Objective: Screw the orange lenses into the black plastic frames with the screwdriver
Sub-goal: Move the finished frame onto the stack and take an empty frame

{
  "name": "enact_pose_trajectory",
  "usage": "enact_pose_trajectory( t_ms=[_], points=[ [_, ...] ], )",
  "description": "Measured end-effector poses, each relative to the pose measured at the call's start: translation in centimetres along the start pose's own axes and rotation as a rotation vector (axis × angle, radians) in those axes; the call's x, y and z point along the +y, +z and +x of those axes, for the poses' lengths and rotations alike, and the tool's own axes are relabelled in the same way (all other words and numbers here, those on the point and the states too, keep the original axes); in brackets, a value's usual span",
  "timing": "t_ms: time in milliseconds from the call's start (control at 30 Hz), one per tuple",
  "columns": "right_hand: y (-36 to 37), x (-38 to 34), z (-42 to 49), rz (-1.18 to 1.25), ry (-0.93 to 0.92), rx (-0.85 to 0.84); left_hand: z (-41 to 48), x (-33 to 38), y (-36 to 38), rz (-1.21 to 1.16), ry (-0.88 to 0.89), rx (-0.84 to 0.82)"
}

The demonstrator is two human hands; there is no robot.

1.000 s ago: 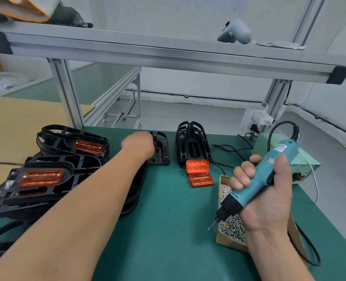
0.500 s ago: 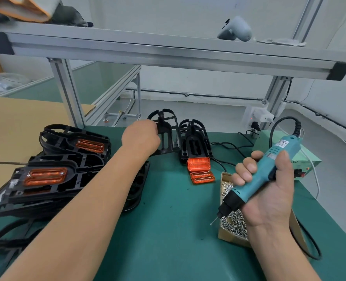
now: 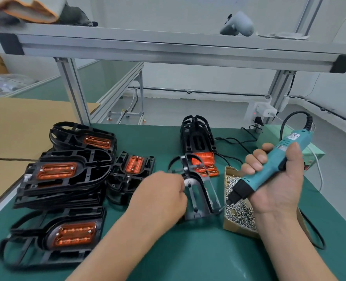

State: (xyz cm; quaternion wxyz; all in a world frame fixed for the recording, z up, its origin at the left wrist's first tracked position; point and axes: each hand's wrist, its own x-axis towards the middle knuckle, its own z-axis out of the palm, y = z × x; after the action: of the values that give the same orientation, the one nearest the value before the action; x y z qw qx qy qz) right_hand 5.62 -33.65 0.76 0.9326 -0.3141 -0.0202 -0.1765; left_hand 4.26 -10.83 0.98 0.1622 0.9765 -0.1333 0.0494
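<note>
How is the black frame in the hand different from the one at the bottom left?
The held frame has no orange lens; the bottom-left frame has one fitted. The held frame is tilted up in the left hand; the bottom-left frame lies flat on the table. Both are black plastic.

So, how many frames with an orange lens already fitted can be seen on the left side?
4: back frame, top of the stack, small middle frame, front frame. The stack may hide more.

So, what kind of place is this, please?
Probably a factory assembly bench: a green work mat, a carton of screws, stacks of finished frames, and an electric screwdriver in the right hand.
</note>
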Motion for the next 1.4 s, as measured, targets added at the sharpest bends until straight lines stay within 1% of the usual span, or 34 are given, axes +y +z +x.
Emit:
enact_pose_trajectory(
  t_ms=[100,200,400,467,567,633,700,800,967,1100,1300,1400],
  points=[
    [-0.4,-0.2,0.2,0.01,-0.012,0.011,-2.2,0.1,0.8,0.008,0.002,-0.051],
    [-0.5,-0.5,0.3,0.015,-0.019,0.017,-3.6,0.1,1.2,0.043,0.035,-0.06],
    [-0.8,-0.7,0.5,0.038,-0.028,0.035,-4.3,-0.3,1.1,0.135,0.095,-0.078],
    [-0.8,-0.6,0.5,0.037,-0.031,0.037,-4.3,-0.6,1.2,0.125,0.124,-0.096],
    [-0.9,-0.5,0.6,0.03,-0.032,0.033,-3.9,-1.5,1.2,0.103,0.198,-0.092],
    [-0.8,-0.5,0.6,0.026,-0.03,0.041,-3.5,-2.2,1.2,0.119,0.284,-0.086],
    [-0.8,-0.4,0.6,0.028,-0.029,0.045,-3.3,-2.6,1.2,0.126,0.356,-0.125],
    [-0.8,-0.4,0.5,0.034,-0.021,0.049,-3.3,-3.2,1.2,0.07,0.407,-0.208],
    [-0.7,-0.1,0.5,0.033,-0.008,0.074,-3.4,-4.1,0.4,-0.003,0.389,-0.273],
    [-0.6,0.2,0.7,0.03,0.03,0.124,-3.8,-4.0,0.3,0.04,0.419,-0.324],
    [-0.5,0.9,0.7,0.022,0.072,0.208,-4.2,-3.3,1.1,-0.106,0.443,-0.499],
    [-0.5,1.0,0.7,0.031,0.082,0.245,-4.4,-3.0,0.7,-0.122,0.393,-0.56]
  ],
)
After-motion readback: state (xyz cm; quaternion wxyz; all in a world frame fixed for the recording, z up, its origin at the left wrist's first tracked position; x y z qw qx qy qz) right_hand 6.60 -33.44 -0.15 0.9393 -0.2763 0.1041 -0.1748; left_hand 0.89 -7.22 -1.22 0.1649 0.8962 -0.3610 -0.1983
